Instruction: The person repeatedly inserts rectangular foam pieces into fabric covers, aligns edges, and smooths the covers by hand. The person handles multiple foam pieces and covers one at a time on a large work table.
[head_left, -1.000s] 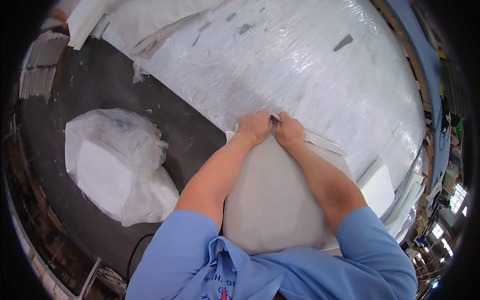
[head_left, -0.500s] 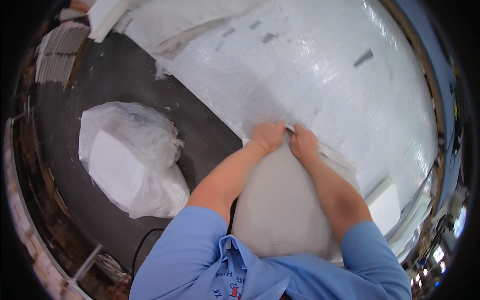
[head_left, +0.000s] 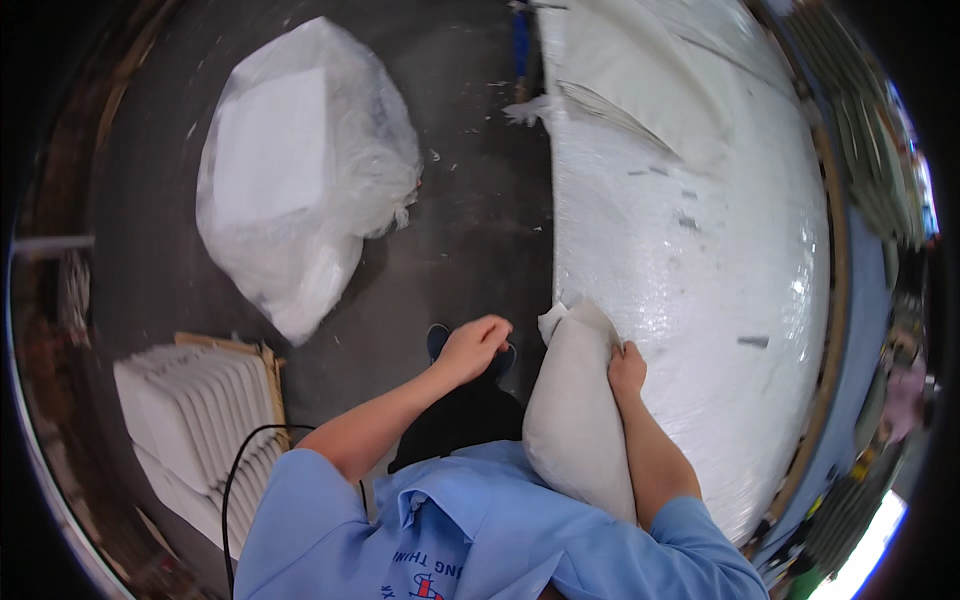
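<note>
A plump off-white fabric cushion (head_left: 575, 400) leans upright against my body. Its top end shows a loose whitish flap, and its right side rests along a plastic-wrapped surface (head_left: 690, 270). My right hand (head_left: 628, 370) grips the upper right edge of the cushion, fingers bent over the fabric. Away from the cushion to the left, my left hand (head_left: 478, 348) hangs over the floor with its fingers curled in. Nothing shows in that hand.
On the dark floor (head_left: 470, 200) lies a large clear plastic bag (head_left: 370, 150) with white blocks inside. A stack of white padded slabs (head_left: 200, 410) stands at the lower left, beside a black cable (head_left: 240, 460). Another pale cushion (head_left: 640, 70) lies on the wrapped surface's far end.
My left hand has let go of the cushion's edge and moved left. The cushion has been turned and drawn to my right side, and my view has swung left.
</note>
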